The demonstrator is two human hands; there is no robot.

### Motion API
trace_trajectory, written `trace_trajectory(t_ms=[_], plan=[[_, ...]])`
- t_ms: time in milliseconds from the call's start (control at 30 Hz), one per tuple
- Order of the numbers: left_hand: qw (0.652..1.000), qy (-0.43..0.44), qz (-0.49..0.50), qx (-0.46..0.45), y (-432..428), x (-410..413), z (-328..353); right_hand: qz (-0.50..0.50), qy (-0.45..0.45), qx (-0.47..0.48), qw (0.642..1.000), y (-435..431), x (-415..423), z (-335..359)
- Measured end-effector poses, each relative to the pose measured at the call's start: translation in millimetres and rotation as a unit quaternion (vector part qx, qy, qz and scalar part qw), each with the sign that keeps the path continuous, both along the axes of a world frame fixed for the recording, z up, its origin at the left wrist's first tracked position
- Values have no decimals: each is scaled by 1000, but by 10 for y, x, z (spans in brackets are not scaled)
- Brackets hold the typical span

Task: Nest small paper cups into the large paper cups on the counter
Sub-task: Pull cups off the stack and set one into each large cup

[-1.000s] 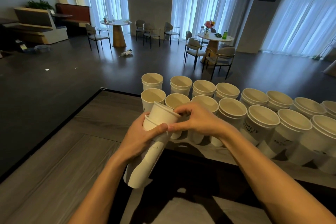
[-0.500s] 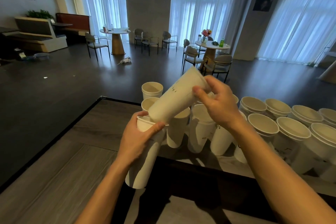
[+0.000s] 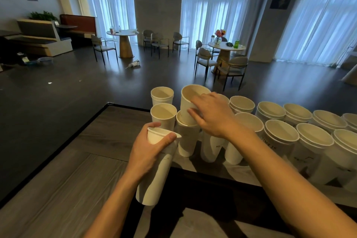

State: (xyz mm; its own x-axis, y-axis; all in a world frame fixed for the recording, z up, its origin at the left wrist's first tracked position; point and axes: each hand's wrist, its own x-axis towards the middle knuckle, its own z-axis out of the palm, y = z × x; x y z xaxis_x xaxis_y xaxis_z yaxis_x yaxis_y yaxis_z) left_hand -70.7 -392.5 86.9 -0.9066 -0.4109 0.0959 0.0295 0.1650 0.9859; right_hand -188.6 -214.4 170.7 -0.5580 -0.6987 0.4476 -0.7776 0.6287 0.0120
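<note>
My left hand (image 3: 149, 150) grips a tall stack of small white paper cups (image 3: 154, 176) near its top, held tilted in front of the counter. My right hand (image 3: 210, 116) holds one small cup (image 3: 188, 102) by its side, rim up, its base partly sunk into a large cup (image 3: 186, 141) in the near row. Two rows of large white paper cups (image 3: 280, 133) stand on the counter (image 3: 241, 170) and run off to the right. Two more large cups (image 3: 163, 114) stand at the left end.
The counter's near edge is dark, with a wooden floor (image 3: 77, 160) to the left below it. Beyond lies a dark room with round tables (image 3: 224, 48) and chairs (image 3: 233, 67), far from my hands.
My right hand pulled one cup off the top of the stack, turned it upright and brought it down into a large cup in the near row. The left hand kept its hold on the stack.
</note>
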Motion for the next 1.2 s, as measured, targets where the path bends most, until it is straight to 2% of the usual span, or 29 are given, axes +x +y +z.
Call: trace_trajectory(t_ms=[100, 200, 300, 667, 833, 933, 1000, 1100, 1133, 1200], plan=[[1000, -1, -2, 0, -4, 30, -24, 1, -31, 53, 998, -118, -2, -132], [1000, 3, -4, 12, -12, 38, -45, -3, -70, 69, 995, -175, -2, -279], [1000, 4, -1, 5, -30, 42, -53, -3, -62, 90, 994, -184, -2, -373], [999, 9, -5, 30, -16, 48, -37, 6, -77, 89, 993, -223, -49, -429], [998, 18, -11, 51, -28, 71, -24, -3, -59, 33, 998, -207, -30, -340], [998, 24, -9, 55, -58, 77, -23, 50, -15, -104, 993, -219, 95, -313], [998, 36, -1, 53, -74, 86, -19, 117, -92, -165, 975, -257, 235, -276], [997, 48, 11, 51, -133, 104, -15, 161, -329, -64, 928, -350, 442, -234], [998, 45, 5, 50, -155, 108, -25, 166, -364, -27, 916, -386, 478, -249], [998, 36, -16, 46, -196, 136, -52, 172, -378, 4, 910, -456, 526, -268]])
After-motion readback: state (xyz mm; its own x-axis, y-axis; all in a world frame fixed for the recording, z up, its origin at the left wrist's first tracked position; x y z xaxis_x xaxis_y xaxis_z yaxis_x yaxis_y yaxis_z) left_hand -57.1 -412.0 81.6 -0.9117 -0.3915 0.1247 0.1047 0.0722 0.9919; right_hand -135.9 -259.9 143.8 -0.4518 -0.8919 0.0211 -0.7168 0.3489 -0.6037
